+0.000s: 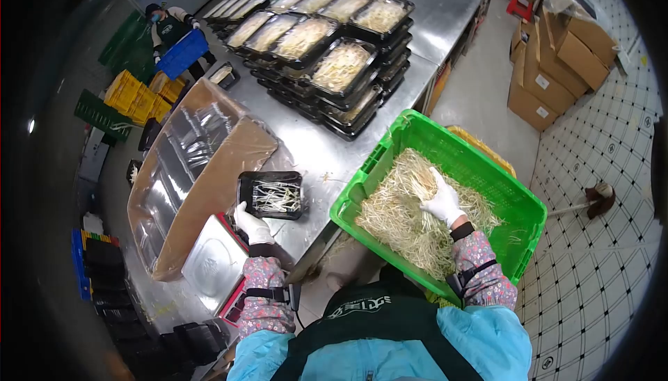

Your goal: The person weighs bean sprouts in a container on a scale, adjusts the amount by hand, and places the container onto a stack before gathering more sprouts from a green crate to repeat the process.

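Observation:
My left hand (253, 226), in a white glove, grips the lower left edge of a black tray (268, 215) with some bean sprouts (277, 196) in it, above the steel table. My right hand (442, 200), also white-gloved, is closed on a clump of sprouts (417, 180) inside a green crate (445, 127). Loose sprouts (400, 221) fill much of that crate. Left of my left forearm is a scale (216, 259) with a steel plate and red sides.
Stacked sprout trays (341, 68) stand on the steel table (445, 5). A cardboard box (229, 165) holds empty black trays. Brown boxes (550, 78) stand at the right. A masked person (170, 29) carries a blue crate (184, 54) at the upper left.

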`<state>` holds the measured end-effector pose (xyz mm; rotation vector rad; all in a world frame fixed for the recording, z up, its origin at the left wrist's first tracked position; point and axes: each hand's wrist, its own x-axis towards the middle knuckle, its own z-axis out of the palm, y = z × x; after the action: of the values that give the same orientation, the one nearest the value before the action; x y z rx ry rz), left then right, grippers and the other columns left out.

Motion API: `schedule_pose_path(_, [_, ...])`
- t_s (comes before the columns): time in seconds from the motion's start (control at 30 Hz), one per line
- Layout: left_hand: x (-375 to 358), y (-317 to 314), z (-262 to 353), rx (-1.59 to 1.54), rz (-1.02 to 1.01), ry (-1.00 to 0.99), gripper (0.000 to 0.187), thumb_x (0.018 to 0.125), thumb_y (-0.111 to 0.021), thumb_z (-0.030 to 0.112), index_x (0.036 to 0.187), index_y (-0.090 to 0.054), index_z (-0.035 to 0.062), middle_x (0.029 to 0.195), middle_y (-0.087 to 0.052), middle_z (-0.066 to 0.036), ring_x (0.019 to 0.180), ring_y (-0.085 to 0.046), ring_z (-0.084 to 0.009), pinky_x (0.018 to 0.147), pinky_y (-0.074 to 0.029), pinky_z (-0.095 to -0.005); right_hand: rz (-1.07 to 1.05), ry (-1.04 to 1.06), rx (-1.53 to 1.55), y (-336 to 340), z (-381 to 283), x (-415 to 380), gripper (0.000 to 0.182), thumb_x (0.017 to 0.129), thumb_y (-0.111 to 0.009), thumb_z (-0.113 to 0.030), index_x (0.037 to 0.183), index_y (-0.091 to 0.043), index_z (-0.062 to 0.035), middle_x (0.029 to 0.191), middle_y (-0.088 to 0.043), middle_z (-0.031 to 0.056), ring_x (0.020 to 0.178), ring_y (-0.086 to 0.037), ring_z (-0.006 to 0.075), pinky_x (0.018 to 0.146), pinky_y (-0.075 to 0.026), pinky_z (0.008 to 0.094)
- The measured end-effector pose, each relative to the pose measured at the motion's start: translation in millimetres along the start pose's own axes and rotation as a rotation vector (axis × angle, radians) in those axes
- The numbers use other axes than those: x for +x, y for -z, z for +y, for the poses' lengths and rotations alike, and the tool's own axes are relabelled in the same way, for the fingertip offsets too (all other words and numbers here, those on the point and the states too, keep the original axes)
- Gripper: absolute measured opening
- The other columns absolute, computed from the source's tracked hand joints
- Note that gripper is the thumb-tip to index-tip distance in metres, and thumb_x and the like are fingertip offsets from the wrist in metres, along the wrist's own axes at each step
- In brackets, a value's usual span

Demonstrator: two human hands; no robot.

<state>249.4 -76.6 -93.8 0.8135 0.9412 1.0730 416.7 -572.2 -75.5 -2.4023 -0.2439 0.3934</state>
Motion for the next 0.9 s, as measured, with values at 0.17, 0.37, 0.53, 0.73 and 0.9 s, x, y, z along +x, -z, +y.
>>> schedule_pose_path(0.17, [-73.9, -41.5, 76.1, 0.317, -0.254, -0.533, 0.045, 0.093, -0.052, 0.002, 0.137, -0.044, -0.0036, 0.141, -0.046, -0.018, 0.13, -0.046, -0.0269, 0.11, -0.035, -0.0399, 0.064, 0.484, -0.325, -7.6, -146.2, -7.1, 0.085, 0.064, -0.076, -0.021, 0.141, -0.044, -0.0049, 0.107, -0.066, 0.02, 0.098, -0.065, 0.0364, 0.087, -0.052, 0.0419])
schedule_pose_path(0.37, [-124.0, -18.7, 151.7, 0.793, -0.413, -1.15, 0.057, 0.089, -0.056, 0.002, 0.144, -0.041, 0.0023, 0.153, -0.03, -0.023, 0.139, -0.03, -0.042, 0.117, -0.023, -0.0474, 0.094, 0.973, -0.668, -107.6, -327.8, -33.8, 0.043, 0.069, -0.064, -0.011, 0.11, -0.058, 0.0018, 0.083, -0.064, 0.0173, 0.078, -0.065, 0.0333, 0.068, -0.051, 0.043])
schedule_pose_path(0.53, [-66.0, 76.5, 145.4, 0.686, -0.407, -0.753, 0.045, 0.097, -0.05, 0.013, 0.141, -0.047, 0.0036, 0.147, -0.043, -0.02, 0.137, -0.037, -0.0361, 0.114, -0.029, -0.0438, -0.007, 1.248, -0.582, -196.7, -441.5, -88.0, 0.027, 0.07, -0.066, -0.015, 0.093, -0.06, -0.002, 0.082, -0.064, 0.0159, 0.077, -0.064, 0.0323, 0.066, -0.051, 0.0415])
schedule_pose_path(0.73, [-20.1, 189.7, 153.9, 0.563, -0.323, -0.348, 0.056, 0.1, -0.055, 0.027, 0.146, -0.038, -0.0011, 0.142, -0.047, -0.022, 0.131, -0.046, -0.0311, 0.11, -0.035, -0.0378, -0.199, 1.568, -0.512, -301.0, -485.8, -116.3, 0.026, 0.071, -0.066, -0.014, 0.094, -0.061, -0.0027, 0.083, -0.065, 0.0154, 0.08, -0.065, 0.0316, 0.067, -0.052, 0.0425])
schedule_pose_path(0.9, [6.7, 224.2, 194.5, 1.026, -0.252, -0.916, 0.071, 0.09, -0.061, 0.03, 0.147, -0.032, -0.002, 0.153, -0.031, -0.026, 0.14, -0.033, -0.0404, 0.117, -0.024, -0.0436, -0.331, 1.645, -0.4, -364.8, -484.2, -131.1, 0.039, 0.071, -0.067, -0.02, 0.104, -0.06, -0.0011, 0.095, -0.064, 0.0161, 0.087, -0.063, 0.0324, 0.074, -0.051, 0.0441])
